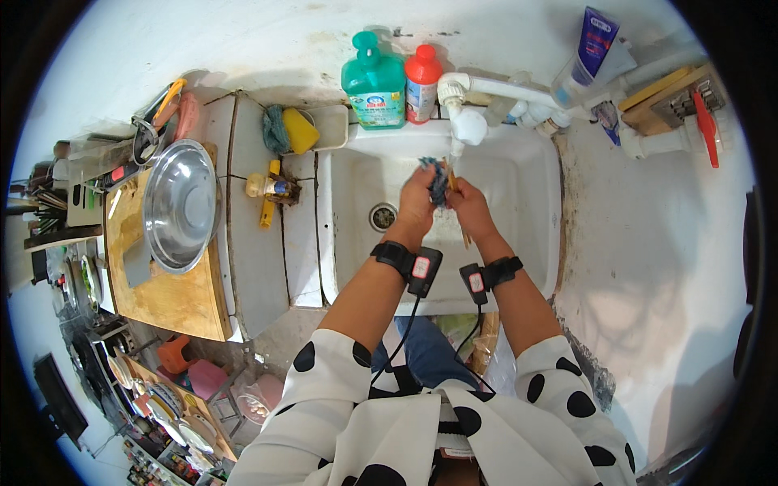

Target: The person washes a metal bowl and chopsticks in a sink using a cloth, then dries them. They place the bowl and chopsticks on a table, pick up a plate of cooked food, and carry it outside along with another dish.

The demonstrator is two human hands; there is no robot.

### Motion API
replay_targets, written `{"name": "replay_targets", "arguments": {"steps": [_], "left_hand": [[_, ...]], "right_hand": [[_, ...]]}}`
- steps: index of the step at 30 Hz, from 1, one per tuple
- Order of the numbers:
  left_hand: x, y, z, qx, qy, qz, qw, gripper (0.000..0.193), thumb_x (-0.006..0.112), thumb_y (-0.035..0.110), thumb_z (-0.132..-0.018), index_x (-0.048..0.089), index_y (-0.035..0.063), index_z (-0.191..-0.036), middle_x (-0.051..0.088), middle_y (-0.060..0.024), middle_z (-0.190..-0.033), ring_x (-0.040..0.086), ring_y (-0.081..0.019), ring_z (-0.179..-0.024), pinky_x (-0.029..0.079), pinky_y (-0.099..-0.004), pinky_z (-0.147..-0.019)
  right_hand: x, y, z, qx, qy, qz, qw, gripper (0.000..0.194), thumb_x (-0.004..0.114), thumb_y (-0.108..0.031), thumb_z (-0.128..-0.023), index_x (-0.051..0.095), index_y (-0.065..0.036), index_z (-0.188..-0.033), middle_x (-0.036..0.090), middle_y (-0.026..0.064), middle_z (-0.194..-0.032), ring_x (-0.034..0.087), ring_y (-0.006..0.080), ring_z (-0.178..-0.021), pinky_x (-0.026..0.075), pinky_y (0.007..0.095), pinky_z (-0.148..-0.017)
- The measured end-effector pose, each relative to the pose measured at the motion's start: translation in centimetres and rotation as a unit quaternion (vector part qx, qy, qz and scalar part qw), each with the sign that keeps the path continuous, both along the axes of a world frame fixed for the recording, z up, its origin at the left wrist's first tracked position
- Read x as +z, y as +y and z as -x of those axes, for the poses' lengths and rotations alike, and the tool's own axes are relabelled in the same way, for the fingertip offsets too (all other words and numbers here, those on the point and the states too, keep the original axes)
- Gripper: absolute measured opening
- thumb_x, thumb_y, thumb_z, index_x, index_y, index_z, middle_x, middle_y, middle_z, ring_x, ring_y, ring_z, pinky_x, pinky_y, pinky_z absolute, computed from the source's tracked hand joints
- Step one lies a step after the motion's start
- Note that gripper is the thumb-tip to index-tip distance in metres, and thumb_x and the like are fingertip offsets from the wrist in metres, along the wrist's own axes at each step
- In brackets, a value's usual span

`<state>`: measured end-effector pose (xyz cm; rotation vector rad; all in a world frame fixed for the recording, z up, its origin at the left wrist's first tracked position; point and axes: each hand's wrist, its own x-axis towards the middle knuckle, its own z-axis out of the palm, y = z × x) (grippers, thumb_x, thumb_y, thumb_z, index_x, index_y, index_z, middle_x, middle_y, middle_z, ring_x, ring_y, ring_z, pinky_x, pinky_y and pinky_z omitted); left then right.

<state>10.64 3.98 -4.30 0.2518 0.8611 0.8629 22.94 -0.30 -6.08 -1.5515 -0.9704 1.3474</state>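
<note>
Above the white sink basin (510,243), my left hand (416,203) grips a dark blue-grey scrubbing cloth (436,185). Close beside it on the right, my right hand (471,209) is closed around a few thin wooden sticks that look like chopsticks (467,238). Their upper ends rise next to the cloth, and their lower ends point down toward me. Just beyond both hands is the white tap (469,126), its spout over the basin. A drain (383,217) lies to the left of my left hand. My fingers hide part of the cloth and sticks.
Behind the basin stand a green pump bottle (373,91) and a red-capped bottle (422,85). A yellow sponge (300,130) rests left of them. Further left, a metal bowl (182,206) sits on a wooden board (182,304). A grater (696,91) is at the right wall.
</note>
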Motion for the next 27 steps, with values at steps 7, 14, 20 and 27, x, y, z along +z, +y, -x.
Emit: {"name": "replay_targets", "arguments": {"steps": [7,14,20,27], "left_hand": [[-0.5,0.6,0.7,0.029,0.095,-0.023,0.995,0.016,0.053,0.014,-0.089,0.058,0.0048,-0.101,0.061,-0.0011,-0.085,0.058,-0.0094,-0.073,0.045,-0.0239,-0.064],[-2.5,-0.4,2.2,0.017,0.173,-0.058,0.983,0.012,0.059,0.01,-0.082,0.061,0.0037,-0.092,0.061,-0.0015,-0.079,0.055,-0.0108,-0.069,0.043,-0.0256,-0.062],[-4.2,-1.8,4.3,0.058,0.169,-0.006,0.984,0.01,0.059,0.012,-0.082,0.061,0.0044,-0.088,0.059,-0.0014,-0.075,0.053,-0.0122,-0.066,0.041,-0.0277,-0.061],[-7.4,-3.4,7.1,0.063,0.188,-0.011,0.98,0.011,0.062,0.014,-0.078,0.059,0.0042,-0.081,0.057,-0.0018,-0.067,0.051,-0.0123,-0.055,0.038,-0.0265,-0.05]], "right_hand": [[-0.7,2.1,0.1,0.033,-0.094,-0.028,0.995,0.021,0.063,-0.019,-0.08,0.06,0.001,-0.079,0.055,0.0107,-0.066,0.055,0.0208,-0.061,0.042,0.033,-0.058],[2.1,2.6,1.0,0.092,-0.346,-0.157,0.92,0.024,0.061,-0.024,-0.078,0.062,0.0,-0.072,0.057,0.0196,-0.071,0.056,0.037,-0.067,0.043,0.0443,-0.059],[7.2,-2.0,3.4,0.061,-0.266,-0.287,0.918,0.008,0.062,-0.01,-0.076,0.062,-0.003,-0.08,0.06,0.0133,-0.079,0.058,0.03,-0.07,0.047,0.0362,-0.061],[8.8,-2.9,4.9,0.101,-0.262,-0.199,0.939,0.008,0.062,-0.002,-0.073,0.058,0.001,-0.08,0.059,0.0121,-0.077,0.057,0.0265,-0.067,0.046,0.032,-0.062]]}}
